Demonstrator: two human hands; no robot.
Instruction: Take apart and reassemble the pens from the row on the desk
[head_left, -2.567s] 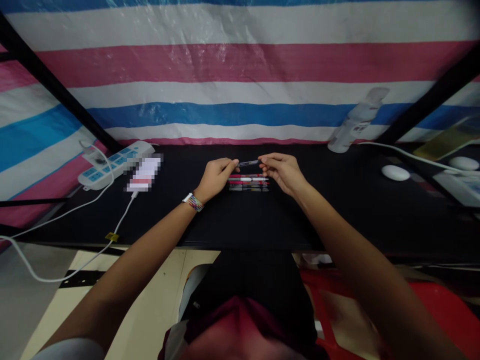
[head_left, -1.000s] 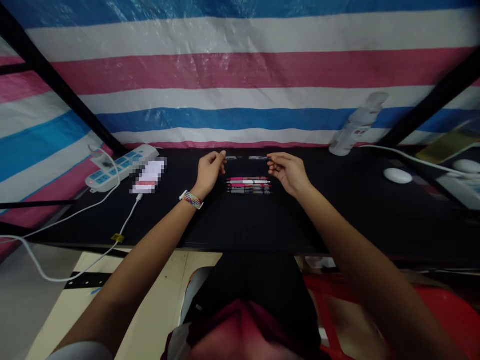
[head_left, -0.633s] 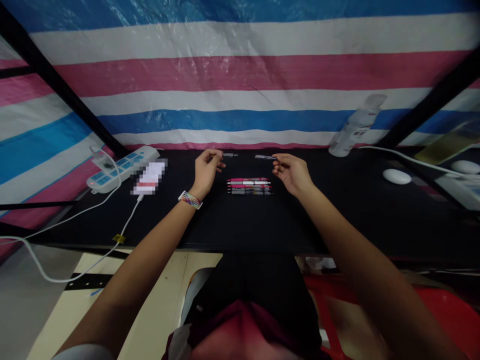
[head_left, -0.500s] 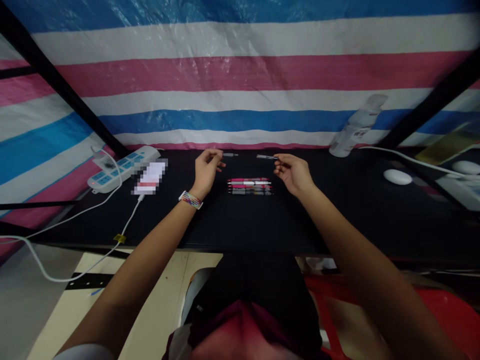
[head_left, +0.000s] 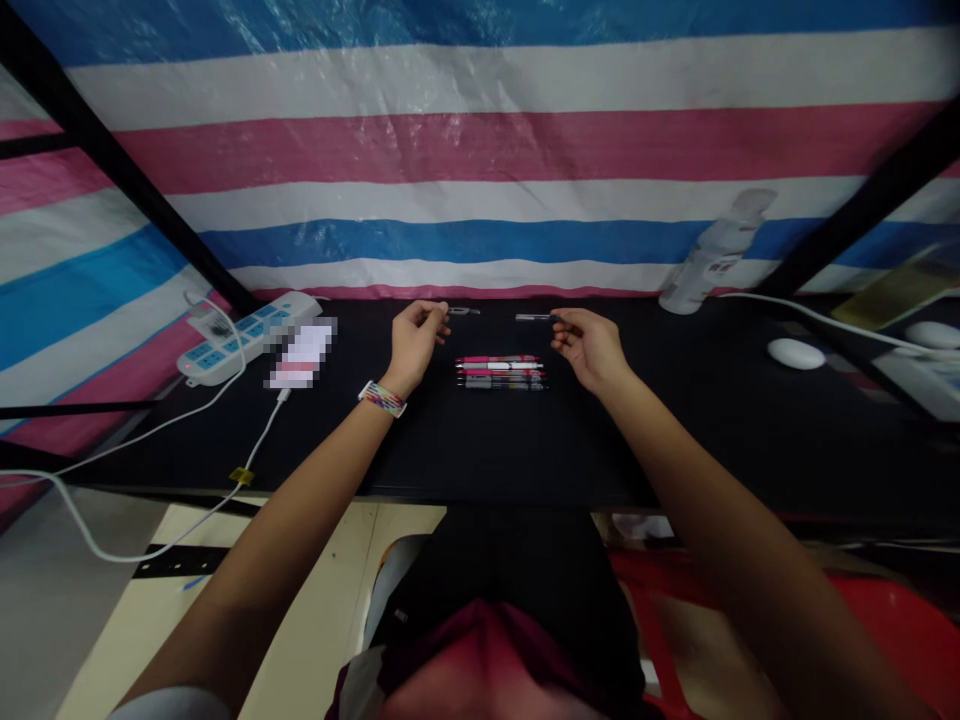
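Observation:
Toward the back of the black table, my left hand (head_left: 416,342) is pinched on a small grey pen part with what looks like a clip (head_left: 463,311), its narrow end pointing right. Across a gap, my right hand (head_left: 589,347) pinches a slim, partly clear pen piece (head_left: 532,317) that points left. The fingers hide the outer ends of both pieces. Between the hands and closer to me, several pens (head_left: 499,368) lie side by side in a stack of pink, white and grey ones. Neither hand touches them.
At the left are a white power strip (head_left: 247,335) and a blurred-out phone-like object (head_left: 301,355) with a white cable. A white bottle (head_left: 709,260) stands at the back right, near a white mouse-like object (head_left: 795,353). Striped sheeting (head_left: 480,150) hangs behind the table (head_left: 495,450).
The grey piece has turned slightly in my left fingers, so its clip shows more clearly. The piece in my right hand has tilted a little. Both hands stay almost in place.

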